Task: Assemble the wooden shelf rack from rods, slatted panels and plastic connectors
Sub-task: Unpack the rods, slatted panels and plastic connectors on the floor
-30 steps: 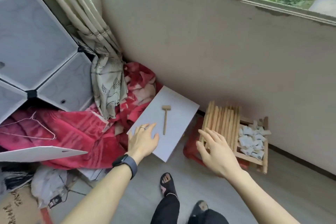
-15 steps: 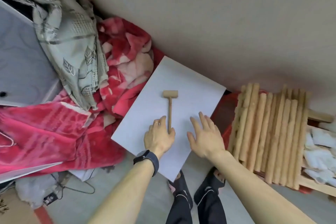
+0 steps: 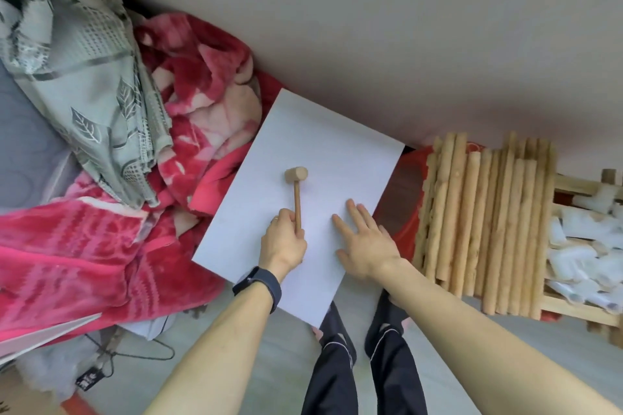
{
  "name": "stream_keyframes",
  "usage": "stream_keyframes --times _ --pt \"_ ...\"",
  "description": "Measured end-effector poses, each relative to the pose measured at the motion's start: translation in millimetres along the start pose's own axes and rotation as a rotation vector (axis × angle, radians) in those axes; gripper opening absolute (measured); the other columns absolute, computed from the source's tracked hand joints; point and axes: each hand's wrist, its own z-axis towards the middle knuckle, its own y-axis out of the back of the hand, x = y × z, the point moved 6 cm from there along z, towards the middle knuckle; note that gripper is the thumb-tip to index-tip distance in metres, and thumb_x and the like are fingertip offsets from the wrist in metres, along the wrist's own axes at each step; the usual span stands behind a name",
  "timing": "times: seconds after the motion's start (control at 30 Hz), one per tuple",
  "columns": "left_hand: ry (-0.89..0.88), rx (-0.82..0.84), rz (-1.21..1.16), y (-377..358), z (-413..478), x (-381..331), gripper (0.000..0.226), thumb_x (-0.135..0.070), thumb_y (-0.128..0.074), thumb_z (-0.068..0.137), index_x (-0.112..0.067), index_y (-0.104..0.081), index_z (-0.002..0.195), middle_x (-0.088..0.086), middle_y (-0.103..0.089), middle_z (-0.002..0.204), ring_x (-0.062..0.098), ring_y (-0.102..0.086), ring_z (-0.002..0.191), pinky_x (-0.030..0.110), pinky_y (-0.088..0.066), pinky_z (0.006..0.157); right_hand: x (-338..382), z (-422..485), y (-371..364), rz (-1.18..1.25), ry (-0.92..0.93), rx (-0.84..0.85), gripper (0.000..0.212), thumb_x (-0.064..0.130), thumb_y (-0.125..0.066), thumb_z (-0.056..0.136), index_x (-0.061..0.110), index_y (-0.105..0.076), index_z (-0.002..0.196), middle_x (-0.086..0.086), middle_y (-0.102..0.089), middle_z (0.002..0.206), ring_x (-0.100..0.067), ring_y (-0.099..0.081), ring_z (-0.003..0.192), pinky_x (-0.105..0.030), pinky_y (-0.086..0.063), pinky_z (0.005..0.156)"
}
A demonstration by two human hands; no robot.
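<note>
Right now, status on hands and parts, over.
Left hand grips mallet handle on white board. Right hand flat on board. Rods and connectors untouched, to the right. Nothing in the way.

Mallet (image 3: 296,190) bare wood; board (image 3: 323,152) smooth matt white; blanket (image 3: 101,246) fuzzy cloth.

Board (image 3: 320,145) is lying between blanket (image 3: 101,246) on its left and rods (image 3: 482,219) on its right, far edge near the wall (image 3: 371,27). Mallet (image 3: 296,189) is lying on the board, head toward the wall; left hand (image 3: 283,242) is gripping its handle end, right hand (image 3: 365,242) is resting flat just right. Connectors (image 3: 586,246) are lying right of the rods.
</note>
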Motion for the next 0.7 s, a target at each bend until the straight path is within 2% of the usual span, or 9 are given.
stream_keyframes --times 0.07,0.13,0.23,0.3,0.37,0.43,0.5,0.6,0.7 --pt "0.0 0.03 -0.026 2 -8 -1 0.014 -0.02 -0.057 0.097 -0.026 -0.049 0.107 -0.007 -0.059 0.102 0.02 -0.06 0.093 0.025 -0.042 0.068 6 -11 17 0.16 -0.047 0.044 0.061 0.045 -0.04 0.103 0.022 -0.029 0.158 -0.008 -0.004 0.17 -0.028 -0.013 0.155 -0.047 -0.025 0.121" --pt "-0.03 0.046 -0.04 4 -21 -9 0.015 -0.026 -0.059 0.097 -0.031 -0.051 0.108 -0.011 -0.06 0.101 0.017 -0.059 0.09 0.026 -0.043 0.07 10 -33 32 0.426 -0.08 0.007 0.054 0.046 -0.043 0.103 0.02 -0.044 0.15 -0.007 -0.037 0.16 -0.026 -0.04 0.143 -0.041 -0.037 0.114" --pt "-0.114 0.051 -0.049 8 -52 -35 0.015 -0.031 -0.061 0.097 -0.035 -0.052 0.108 -0.016 -0.061 0.099 0.008 -0.061 0.079 0.016 -0.042 0.057 1 -92 48 0.729 -0.074 -0.167 0.041 0.044 -0.049 0.102 0.024 -0.057 0.137 0.006 -0.061 0.139 -0.011 -0.057 0.123 -0.029 -0.044 0.103" --pt "-0.187 0.062 -0.028 9 -78 -61 0.015 -0.033 -0.061 0.097 -0.036 -0.052 0.107 -0.02 -0.061 0.096 -0.001 -0.058 0.07 0.009 -0.039 0.053 -15 -139 52 0.844 -0.105 -0.267 0.031 0.044 -0.051 0.102 0.032 -0.064 0.127 0.021 -0.065 0.125 0.007 -0.058 0.112 -0.019 -0.044 0.095" --pt "-0.26 0.088 -0.012 4 -104 -89 0.015 -0.034 -0.061 0.096 -0.036 -0.054 0.109 -0.02 -0.062 0.096 0.006 -0.062 0.077 0.017 -0.044 0.067 -36 -183 51 0.958 -0.169 -0.322 0.022 0.044 -0.053 0.101 0.039 -0.066 0.117 0.029 -0.066 0.113 0.018 -0.057 0.101 -0.015 -0.044 0.086" --pt "-0.302 0.122 -0.007 -7 -126 -117 0.017 -0.034 -0.062 0.095 -0.035 -0.055 0.11 -0.021 -0.061 0.095 0.014 -0.064 0.086 0.029 -0.047 0.076 -60 -222 47 1.04 -0.244 -0.364 0.015 0.041 -0.055 0.1 0.043 -0.066 0.111 0.027 -0.068 0.107 0.015 -0.06 0.095 -0.018 -0.048 0.083" --pt "-0.343 0.125 -0.003 -19 -141 -145 0.017 -0.033 -0.064 0.094 -0.034 -0.056 0.11 -0.021 -0.059 0.091 0.013 -0.062 0.088 0.028 -0.044 0.076 -87 -250 42 1.046 -0.299 -0.418 0.014 0.036 -0.057 0.101 0.041 -0.066 0.11 0.026 -0.068 0.107 0.015 -0.06 0.097 -0.015 -0.046 0.086" --pt "-0.388 0.108 0.019 -46 -150 -181 0.022 -0.034 -0.063 0.095 -0.03 -0.058 0.116 -0.017 -0.061 0.095 0.011 -0.059 0.088 0.026 -0.041 0.076 -136 -276 36 1.01 -0.367 -0.482 0.014 0.035 -0.057 0.101 0.038 -0.066 0.112 0.026 -0.065 0.107 0.021 -0.053 0.099 -0.005 -0.038 0.083" --pt "-0.369 0.099 0.04 -82 -150 -206 0.025 -0.034 -0.063 0.095 -0.028 -0.057 0.119 -0.013 -0.062 0.101 0.014 -0.062 0.092 0.031 -0.05 0.082 -194 -290 32 0.99 -0.44 -0.58 0.017 0.033 -0.057 0.101 0.035 -0.066 0.116 0.023 -0.065 0.109 0.01 -0.057 0.101 -0.008 -0.037 0.085"
